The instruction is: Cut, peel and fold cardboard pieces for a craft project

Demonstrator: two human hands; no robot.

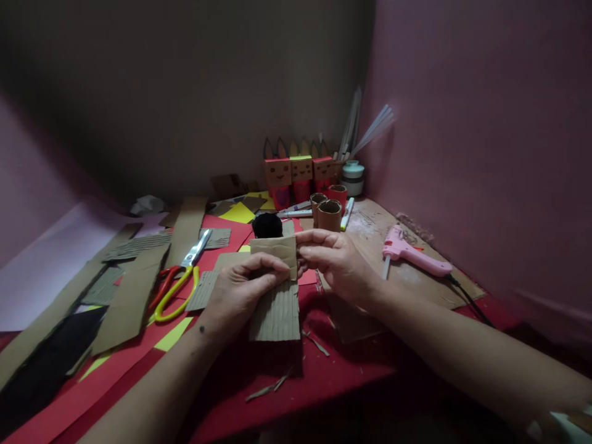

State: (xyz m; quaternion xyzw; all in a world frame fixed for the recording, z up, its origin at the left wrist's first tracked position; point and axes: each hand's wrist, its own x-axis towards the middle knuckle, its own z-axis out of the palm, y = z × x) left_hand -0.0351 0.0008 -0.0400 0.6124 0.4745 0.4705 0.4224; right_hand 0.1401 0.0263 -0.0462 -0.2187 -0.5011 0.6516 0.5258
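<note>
Between my hands is a strip of corrugated cardboard [276,311], its ribbed face showing below and a smooth flap across its upper part. My left hand [245,280] pinches the flap's middle between thumb and fingers. At the strip's upper right edge, my right hand [335,262] holds on with closed fingertips, some of them hidden behind the cardboard. Just behind the strip sits a round black object [267,226]. Scissors [180,280] with one red and one yellow handle lie to the left of my left hand.
A pink glue gun [414,251] lies on a board at the right, its cord trailing off. Brown cardboard tubes [330,216] stand behind my right hand. Box-headed cardboard figures [277,174] line the back. Cardboard pieces [132,299] and coloured paper cover the left side.
</note>
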